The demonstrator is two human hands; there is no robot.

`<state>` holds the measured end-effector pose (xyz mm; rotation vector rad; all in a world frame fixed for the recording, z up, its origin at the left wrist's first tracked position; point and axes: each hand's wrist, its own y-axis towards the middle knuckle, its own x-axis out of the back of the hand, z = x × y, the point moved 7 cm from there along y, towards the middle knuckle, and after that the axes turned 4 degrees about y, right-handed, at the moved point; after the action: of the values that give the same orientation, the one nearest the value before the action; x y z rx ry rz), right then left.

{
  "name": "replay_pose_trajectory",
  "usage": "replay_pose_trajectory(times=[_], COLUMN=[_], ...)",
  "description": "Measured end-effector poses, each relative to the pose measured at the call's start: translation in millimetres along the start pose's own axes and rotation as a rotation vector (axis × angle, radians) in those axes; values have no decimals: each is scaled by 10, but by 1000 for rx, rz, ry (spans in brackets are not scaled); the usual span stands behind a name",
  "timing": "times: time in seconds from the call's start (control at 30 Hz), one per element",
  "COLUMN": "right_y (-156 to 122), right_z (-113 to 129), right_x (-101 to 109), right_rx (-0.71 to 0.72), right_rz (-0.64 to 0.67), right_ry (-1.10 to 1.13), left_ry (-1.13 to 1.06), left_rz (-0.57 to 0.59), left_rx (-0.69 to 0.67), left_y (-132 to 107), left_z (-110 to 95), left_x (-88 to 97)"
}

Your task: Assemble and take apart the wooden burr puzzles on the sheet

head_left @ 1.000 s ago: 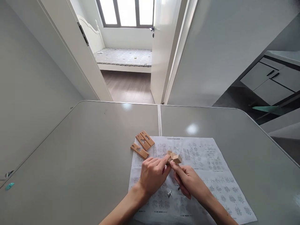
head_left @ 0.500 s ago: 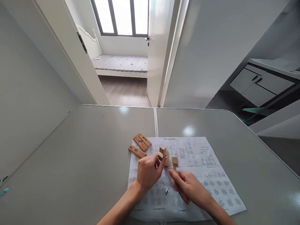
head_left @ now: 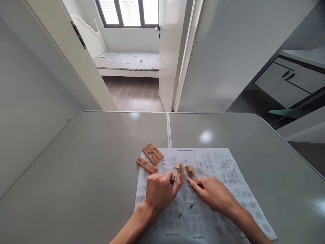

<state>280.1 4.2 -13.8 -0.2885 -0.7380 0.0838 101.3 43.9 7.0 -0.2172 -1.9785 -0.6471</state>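
Observation:
My left hand (head_left: 162, 189) pinches a notched wooden puzzle piece (head_left: 177, 166) whose end shows the mark "3". Just to its right, my right hand (head_left: 213, 195) grips a second notched wooden puzzle piece (head_left: 189, 169) by its near end. A small gap separates the two pieces, both held over a printed diagram sheet (head_left: 208, 189). Three flat wooden pieces with cut-outs lie to the left: one marked "2" (head_left: 155, 151), one beside it (head_left: 150, 155), and one marked "3" (head_left: 146, 165). My fingers hide parts of the held pieces.
The sheet lies on a grey table (head_left: 101, 162) with a seam (head_left: 169, 130) down its middle. Beyond the far edge stand an open door (head_left: 169, 61) and a bed (head_left: 127, 61). A white cabinet (head_left: 281, 79) is at the right.
My left hand has turned its piece, so the marked end now shows. The right hand's piece has tilted and that hand has shifted slightly right and up. The view has shifted a little.

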Motion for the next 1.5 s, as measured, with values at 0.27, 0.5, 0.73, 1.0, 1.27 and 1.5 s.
replay_pose_trajectory(times=[0.27,0.5,0.73,1.0,1.27,1.5], right_y=[162,213,217,238,317,453], right_z=[185,250,275,-25,-5,-41], right_x=[-8,-36,-1,-58,-66,18], right_rx=[105,40,4,-104,20,139], right_rz=[130,282,441,698,553,-49], right_ry=[-134,-340,-242,273,631,884], left_ry=[71,52,68,58,-7,-112], left_rz=[34,8,-14,-42,-112,-85], left_rx=[-60,-68,-78,-77,-93,-164], left_y=[12,15,28,10,34,27], left_z=[-39,-72,-69,-30,-22,-68], left_x=[10,61,78,69,170,148])
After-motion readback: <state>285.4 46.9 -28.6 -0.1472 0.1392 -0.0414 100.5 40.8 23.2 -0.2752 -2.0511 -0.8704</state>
